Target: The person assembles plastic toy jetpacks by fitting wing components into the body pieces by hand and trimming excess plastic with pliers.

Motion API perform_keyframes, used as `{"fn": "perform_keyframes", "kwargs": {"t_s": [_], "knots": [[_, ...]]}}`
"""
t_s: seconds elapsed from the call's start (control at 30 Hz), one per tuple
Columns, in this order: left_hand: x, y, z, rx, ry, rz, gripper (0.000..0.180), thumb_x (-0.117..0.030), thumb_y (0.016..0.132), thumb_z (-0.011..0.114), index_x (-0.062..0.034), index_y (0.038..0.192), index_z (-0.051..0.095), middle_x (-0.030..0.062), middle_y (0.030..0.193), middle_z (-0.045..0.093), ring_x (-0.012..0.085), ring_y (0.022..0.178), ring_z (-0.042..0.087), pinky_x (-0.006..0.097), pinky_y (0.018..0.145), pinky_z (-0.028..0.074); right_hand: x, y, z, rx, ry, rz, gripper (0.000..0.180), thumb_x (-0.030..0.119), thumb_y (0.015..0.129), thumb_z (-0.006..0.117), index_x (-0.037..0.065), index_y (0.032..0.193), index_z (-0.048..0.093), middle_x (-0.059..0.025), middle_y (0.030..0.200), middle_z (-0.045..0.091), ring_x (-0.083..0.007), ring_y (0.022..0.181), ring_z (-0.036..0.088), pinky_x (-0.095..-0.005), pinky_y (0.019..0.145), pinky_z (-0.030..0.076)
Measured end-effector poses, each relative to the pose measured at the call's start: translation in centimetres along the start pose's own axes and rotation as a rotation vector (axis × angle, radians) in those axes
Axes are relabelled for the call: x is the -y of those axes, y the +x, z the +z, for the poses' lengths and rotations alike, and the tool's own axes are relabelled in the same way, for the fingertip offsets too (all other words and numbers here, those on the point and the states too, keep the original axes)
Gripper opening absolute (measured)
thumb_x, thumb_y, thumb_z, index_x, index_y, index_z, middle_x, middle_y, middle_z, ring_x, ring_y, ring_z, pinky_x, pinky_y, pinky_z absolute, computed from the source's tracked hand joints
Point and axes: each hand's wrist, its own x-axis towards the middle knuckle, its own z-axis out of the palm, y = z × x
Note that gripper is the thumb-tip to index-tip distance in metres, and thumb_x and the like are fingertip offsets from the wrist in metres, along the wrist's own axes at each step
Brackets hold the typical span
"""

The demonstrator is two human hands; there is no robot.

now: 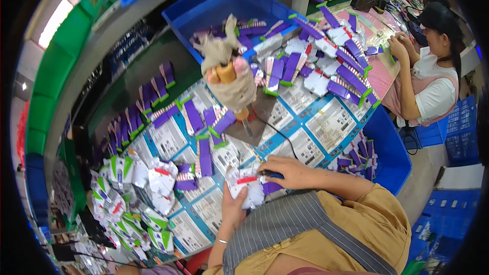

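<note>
My left hand [234, 208] is closed on a white plastic shell part [249, 191] with a red strip across it. It holds the part just in front of my apron, above the table edge. My right hand [291, 171] is wrapped round a black-handled tool [272, 174], whose front end reaches the part near the red strip. The tool's tip is too small to make out. Beyond my hands, a purple piece with a green end [205, 158] lies on the table.
Piled white-and-green shells [122, 198] lie at left. Purple wing pieces [351, 74] heap at far right. A cloth-wrapped post [229, 84] stands mid-table, near a black cord [277, 131]. Blue bins stand behind [178, 20] and at right [395, 147]. A co-worker [428, 71] sits at right.
</note>
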Motion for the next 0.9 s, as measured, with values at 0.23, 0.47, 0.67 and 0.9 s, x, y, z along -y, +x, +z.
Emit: {"fn": "perform_keyframes", "kwargs": {"t_s": [0.23,0.47,0.67,0.9], "knots": [[-1.2,0.5,0.7,0.063,-0.067,0.007,0.07,-0.005,0.087,0.057,-0.0127,0.145,0.018,0.0109,0.133,0.042,0.0211,0.117,0.046,0.033,0.098,0.039,0.5,0.3,-1.5,0.086,0.138,0.063,0.03,0.011,0.083,0.06,0.008,0.112,0.055,-0.0132,0.098,0.057,-0.0306,0.095,0.055,-0.0367,0.083,0.044],[-1.0,0.6,0.4,0.052,0.005,0.012,0.069,-0.008,0.088,0.058,-0.012,0.144,0.019,0.0116,0.134,0.041,0.0203,0.118,0.045,0.032,0.097,0.04,0.3,0.6,-0.7,0.038,-0.009,0.025,0.034,0.007,0.08,0.061,0.012,0.114,0.056,-0.0113,0.093,0.057,-0.0293,0.087,0.058,-0.037,0.077,0.046],[-1.0,0.4,0.0,0.014,-0.24,-0.135,0.07,-0.005,0.086,0.059,-0.0111,0.143,0.019,0.0126,0.135,0.04,0.0242,0.121,0.044,0.038,0.099,0.04,0.2,0.2,0.2,-0.062,-0.032,0.079,0.03,0.013,0.084,0.058,0.008,0.113,0.053,-0.015,0.101,0.059,-0.0331,0.092,0.059,-0.0397,0.078,0.047],[3.8,1.3,-0.6,0.106,-0.311,0.016,0.051,-0.003,0.086,0.059,-0.0059,0.132,0.036,0.0097,0.129,0.046,0.0232,0.117,0.048,0.039,0.098,0.042,1.2,1.2,1.6,-0.062,-0.061,0.079,0.034,0.017,0.085,0.056,0.006,0.115,0.048,-0.0208,0.105,0.058,-0.039,0.091,0.059,-0.0435,0.077,0.048]]}}
